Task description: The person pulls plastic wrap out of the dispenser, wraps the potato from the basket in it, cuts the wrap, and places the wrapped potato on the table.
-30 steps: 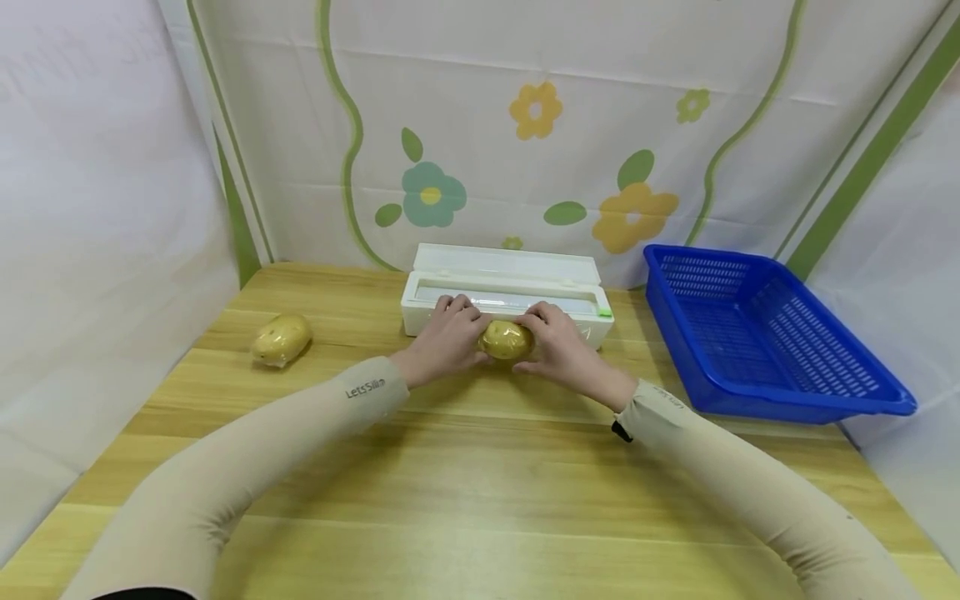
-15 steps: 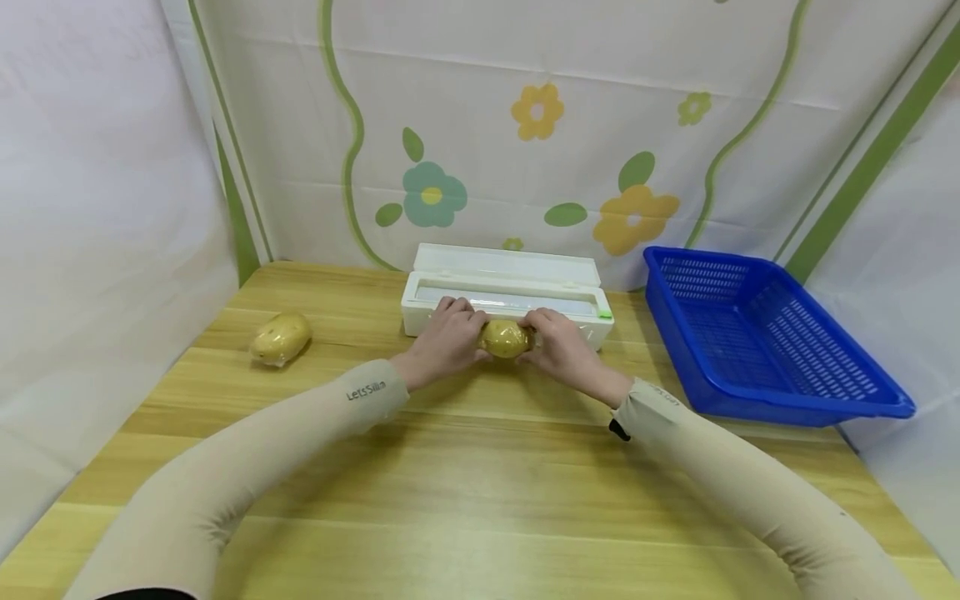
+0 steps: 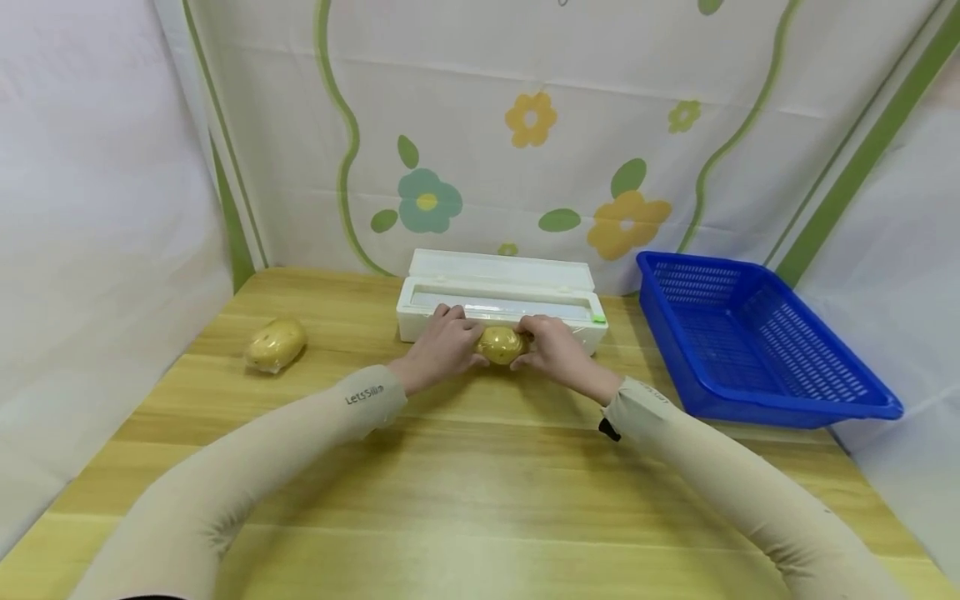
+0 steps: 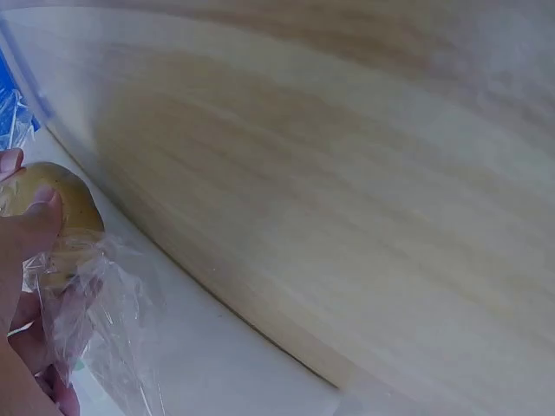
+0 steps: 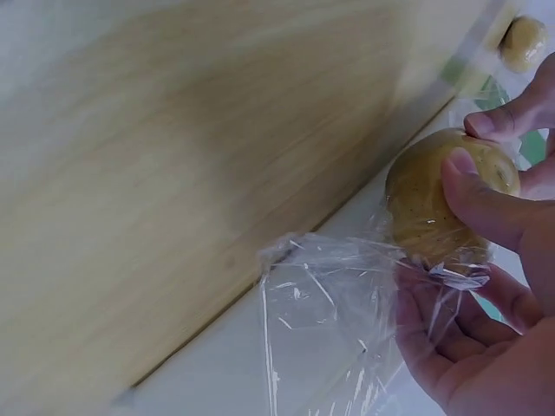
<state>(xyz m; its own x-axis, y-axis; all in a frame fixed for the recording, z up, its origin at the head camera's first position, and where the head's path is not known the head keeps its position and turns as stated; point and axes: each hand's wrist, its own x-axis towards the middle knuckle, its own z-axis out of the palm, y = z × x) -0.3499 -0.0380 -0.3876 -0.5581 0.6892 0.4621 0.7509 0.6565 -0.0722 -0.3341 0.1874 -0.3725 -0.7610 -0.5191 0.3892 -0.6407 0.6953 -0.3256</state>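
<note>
Both hands hold a yellow potato (image 3: 500,345) between them, just in front of a white cling film dispenser box (image 3: 420,323) with its lid raised. My left hand (image 3: 444,346) grips one end, its thumb along the potato's side. The opposite end is in my right hand (image 3: 558,354), whose thumb presses on the skin while its fingers curl underneath. Clear cling film (image 5: 316,312) wraps part of the potato and hangs loose in creases below it in the right wrist view. Crumpled film (image 4: 108,303) shows beneath the left hand too.
A second potato (image 3: 275,345), shiny with film, lies on the wooden table (image 3: 480,500) at the left. To the right stands a blue slotted basket (image 3: 697,375). A patterned cloth (image 3: 480,167) hangs behind the box.
The right thumb and fingers have shifted on the potato, which appears slightly turned. Both hands stay in front of the box. The head view has moved a little.
</note>
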